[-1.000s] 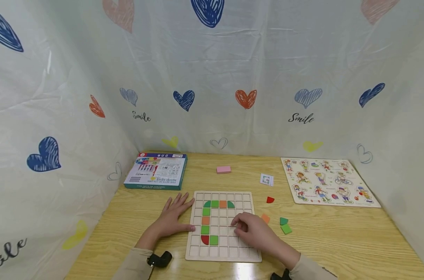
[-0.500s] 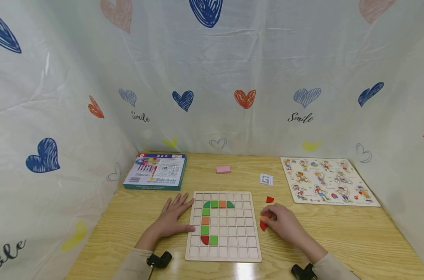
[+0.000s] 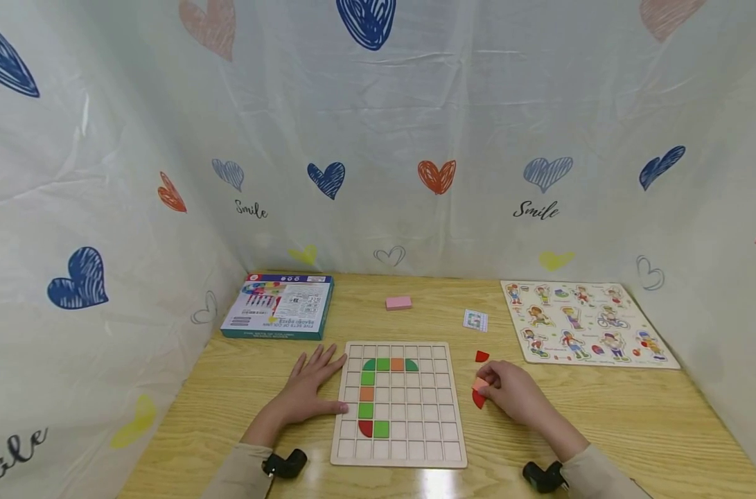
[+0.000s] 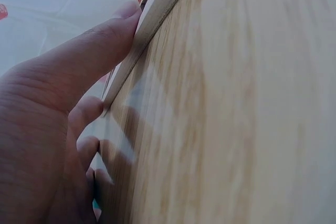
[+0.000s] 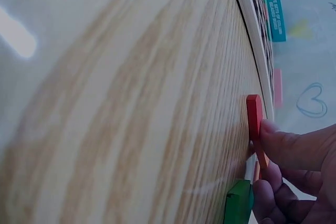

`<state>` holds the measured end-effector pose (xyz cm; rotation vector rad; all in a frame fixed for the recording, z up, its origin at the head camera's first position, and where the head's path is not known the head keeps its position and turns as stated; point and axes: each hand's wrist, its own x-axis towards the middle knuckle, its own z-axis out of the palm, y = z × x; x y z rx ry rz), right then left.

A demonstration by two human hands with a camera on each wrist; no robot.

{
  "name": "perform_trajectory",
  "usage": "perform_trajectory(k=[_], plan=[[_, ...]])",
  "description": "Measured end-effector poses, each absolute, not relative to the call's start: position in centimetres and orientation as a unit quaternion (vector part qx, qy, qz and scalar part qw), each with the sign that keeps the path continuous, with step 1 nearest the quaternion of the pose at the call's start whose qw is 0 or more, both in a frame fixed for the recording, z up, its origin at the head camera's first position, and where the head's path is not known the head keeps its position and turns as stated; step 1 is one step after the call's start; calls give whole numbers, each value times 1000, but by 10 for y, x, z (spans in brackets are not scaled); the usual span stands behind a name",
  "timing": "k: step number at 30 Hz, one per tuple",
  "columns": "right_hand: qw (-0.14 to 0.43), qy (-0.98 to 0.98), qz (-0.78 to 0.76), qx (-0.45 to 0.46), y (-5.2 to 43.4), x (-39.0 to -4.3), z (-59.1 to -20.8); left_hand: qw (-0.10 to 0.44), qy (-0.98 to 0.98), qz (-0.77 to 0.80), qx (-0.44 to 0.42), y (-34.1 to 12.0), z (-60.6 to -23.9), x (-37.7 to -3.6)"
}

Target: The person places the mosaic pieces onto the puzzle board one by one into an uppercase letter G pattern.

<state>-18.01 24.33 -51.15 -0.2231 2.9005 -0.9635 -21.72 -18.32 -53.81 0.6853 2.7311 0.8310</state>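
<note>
Left hand [image 3: 308,392] lies flat on the wooden table [image 3: 602,416], fingers spread, thumb pressed against the left edge of the wooden grid board [image 3: 398,443]; the left wrist view shows the same, thumb [image 4: 100,45] hard against the board's side. Right hand [image 3: 508,391] is off the board's right edge, fingers curled, pinching a small orange tile [image 3: 480,383] with a red quarter-round piece [image 3: 478,399] touching just below the fingertips. The right wrist view shows the red piece [image 5: 254,116] on edge against the table, a thin orange tile [image 5: 261,155] under the thumb and a green piece [image 5: 239,203] close by the knuckles. On the board, a green, orange and red run already forms a hook from the top row down the left column. To do this pick well: take one piece only, probably the orange one, so the red does not ride along; grip by the side edges, lift it flat, and keep the left thumb bracing the board. A second red piece [image 3: 481,356] lies near, a small pattern card [image 3: 475,320] farther back.
</note>
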Motion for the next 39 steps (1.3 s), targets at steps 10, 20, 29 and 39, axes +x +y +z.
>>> perform_trajectory(k=[10,20,29,39], plan=[[22,942,-321,-94,248,-180,-513,104,927,278,230,-183,-540,-218],[28,917,-366,-156,233,-178,-514,105,927,279,230,-184,-541,-217],[75,885,-416,-195,195,-167,-512,104,927,278,230,-183,-539,-217],[95,867,-424,-244,153,-156,-517,104,927,276,230,-184,-538,-217]])
